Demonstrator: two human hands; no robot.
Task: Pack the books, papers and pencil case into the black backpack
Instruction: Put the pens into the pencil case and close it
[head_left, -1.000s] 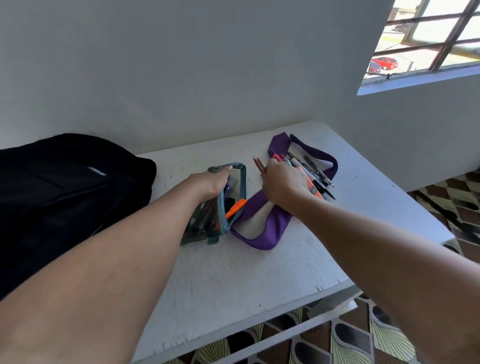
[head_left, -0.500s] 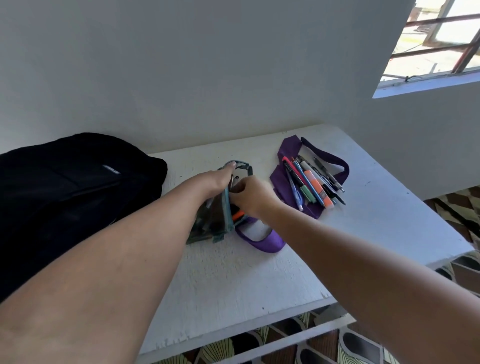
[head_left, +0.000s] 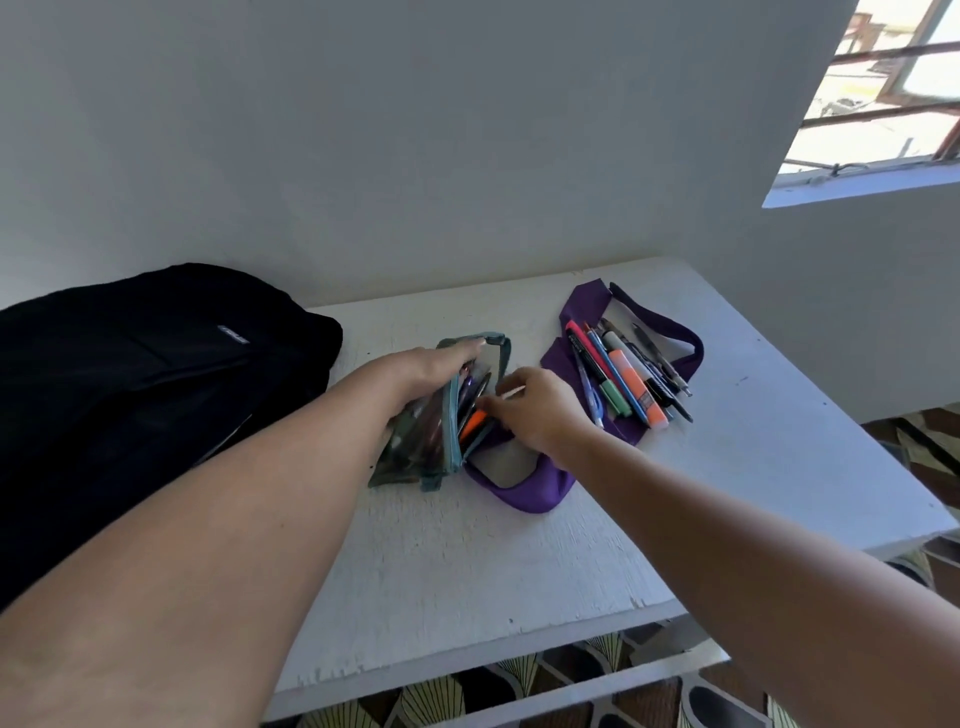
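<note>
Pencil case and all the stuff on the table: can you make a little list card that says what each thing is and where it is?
pencil case: clear with teal zip, open, pens inside
left hand: holds the case's top edge open
right hand: fingers at the case's mouth, by an orange marker
loose pens: bunch lying on the purple cloth, right of the case
black backpack: lying at the table's left end
table: white
books, papers: none in view
</note>
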